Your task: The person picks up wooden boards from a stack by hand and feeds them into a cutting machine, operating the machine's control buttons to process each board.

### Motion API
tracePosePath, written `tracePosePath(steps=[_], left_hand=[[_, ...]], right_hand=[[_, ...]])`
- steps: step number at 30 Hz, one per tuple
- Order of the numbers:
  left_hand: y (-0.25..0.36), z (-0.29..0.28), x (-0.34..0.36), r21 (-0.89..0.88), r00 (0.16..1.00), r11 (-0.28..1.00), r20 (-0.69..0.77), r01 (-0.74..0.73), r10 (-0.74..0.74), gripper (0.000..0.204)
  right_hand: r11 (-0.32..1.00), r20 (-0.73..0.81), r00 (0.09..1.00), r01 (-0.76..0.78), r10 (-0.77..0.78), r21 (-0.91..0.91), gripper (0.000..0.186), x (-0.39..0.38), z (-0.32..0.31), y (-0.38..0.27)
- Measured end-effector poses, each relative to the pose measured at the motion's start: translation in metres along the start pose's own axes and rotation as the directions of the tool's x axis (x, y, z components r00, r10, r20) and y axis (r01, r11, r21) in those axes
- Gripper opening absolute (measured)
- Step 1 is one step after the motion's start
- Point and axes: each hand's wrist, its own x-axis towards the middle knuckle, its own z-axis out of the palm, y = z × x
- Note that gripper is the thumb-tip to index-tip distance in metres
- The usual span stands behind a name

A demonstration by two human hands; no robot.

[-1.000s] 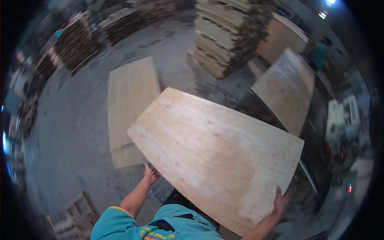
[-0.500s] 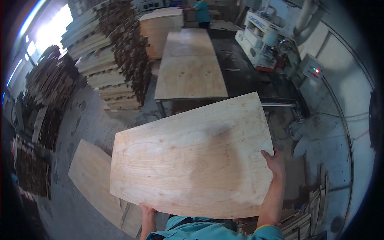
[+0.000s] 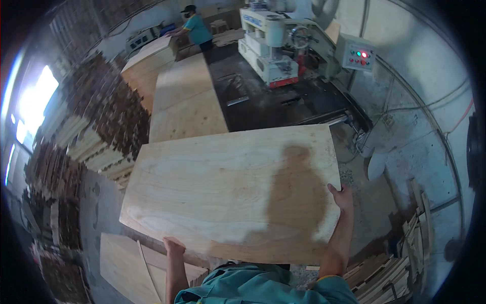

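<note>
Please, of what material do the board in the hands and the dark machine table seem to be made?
Board: seemingly plywood or veneered wood, pale and unpainted, by its flowing grain.
Dark machine table: perhaps metal, its flat black surface faintly marked; coated board cannot be excluded.

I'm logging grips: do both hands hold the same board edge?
No, the left hand holds the near edge of the board, the right hand its right edge.

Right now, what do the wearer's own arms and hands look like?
Left hand and right hand are both ungloved; forearms bare, with no watch, band or cable visible. The right sleeve is short and teal with yellow edging.
</note>
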Motion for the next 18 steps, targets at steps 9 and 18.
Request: tracePosePath(steps=[9, 18], left_hand=[[-0.149, 0.183, 0.079, 0.224, 0.981, 0.968, 0.178, -0.116, 0.076, 0.059], [-0.268, 0.240, 0.119, 0.059, 0.864, 0.993, 0.490, 0.100, -0.117, 0.056]], right_hand=[[0.983, 0.016, 0.995, -0.092, 0.096, -0.160, 0.037, 0.264, -0.068, 0.123], [0.877, 0.008, 0.900, 0.426, -0.435, -0.223, 0.039, 0.357, -0.036, 0.060]])
